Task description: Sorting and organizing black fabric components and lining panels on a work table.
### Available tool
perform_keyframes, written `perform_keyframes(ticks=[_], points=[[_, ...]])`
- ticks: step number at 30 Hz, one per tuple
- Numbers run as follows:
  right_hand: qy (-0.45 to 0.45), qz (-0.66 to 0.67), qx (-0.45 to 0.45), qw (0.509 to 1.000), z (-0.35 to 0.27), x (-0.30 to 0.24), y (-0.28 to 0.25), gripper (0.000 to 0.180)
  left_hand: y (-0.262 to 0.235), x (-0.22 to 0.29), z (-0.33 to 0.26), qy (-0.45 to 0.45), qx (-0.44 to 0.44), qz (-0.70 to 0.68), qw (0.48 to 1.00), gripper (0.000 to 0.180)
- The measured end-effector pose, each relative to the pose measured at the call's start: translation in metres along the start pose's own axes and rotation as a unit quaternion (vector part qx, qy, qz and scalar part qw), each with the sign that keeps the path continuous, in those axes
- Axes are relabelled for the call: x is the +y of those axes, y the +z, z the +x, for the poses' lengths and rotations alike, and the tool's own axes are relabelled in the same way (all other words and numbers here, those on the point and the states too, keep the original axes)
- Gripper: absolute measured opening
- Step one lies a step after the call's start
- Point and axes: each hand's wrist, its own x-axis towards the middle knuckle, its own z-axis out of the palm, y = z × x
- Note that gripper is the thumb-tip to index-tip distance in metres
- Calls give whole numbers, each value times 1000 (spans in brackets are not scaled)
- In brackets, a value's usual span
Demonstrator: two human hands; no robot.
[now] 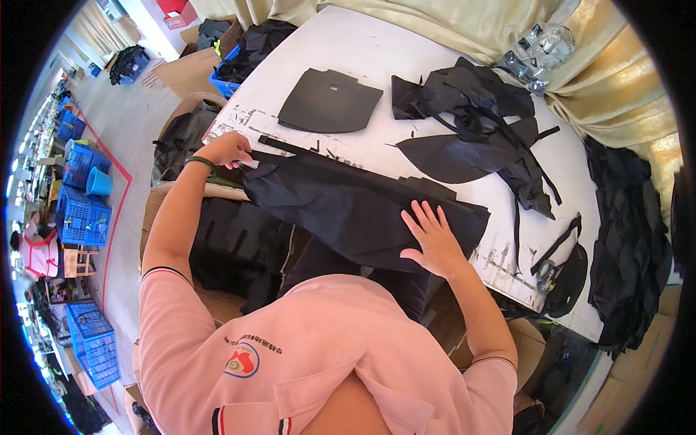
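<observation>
A long black fabric piece (pixel 341 206) lies along the near edge of the white table, its near part hanging over toward my lap. My right hand (pixel 433 241) rests flat on its right part, fingers spread. My left hand (pixel 230 151) is closed at the left end of the fabric. A small silvery thing (pixel 248 164) sticks out by its fingers; its kind is too small to tell. Just beyond the fabric lies a narrow black strip (pixel 286 145). Farther back is a stiff dark panel (pixel 330 105) with a small slot.
Loose black fabric pieces and straps (pixel 478 101) are heaped on the worn white table (pixel 348 32). A clear plastic bag (pixel 540 51) sits by the curtain. Black fabric (pixel 627 239) hangs at the right edge. Cardboard boxes of black goods (pixel 235 239) stand below; blue crates (pixel 87 206) line the left.
</observation>
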Motion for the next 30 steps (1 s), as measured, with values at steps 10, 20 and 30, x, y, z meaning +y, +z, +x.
perform_keyframes(ticks=[10,20,30], points=[[-9,678,124,725,100,-65,-80,69,47,189,-71,385,81,-115,912,21],[89,640,173,743,113,-41,-52,13,68,96,99,294,319,197,879,60],[78,625,148,762,102,-32,-49,19,60,98,106,228,208,222,925,53]])
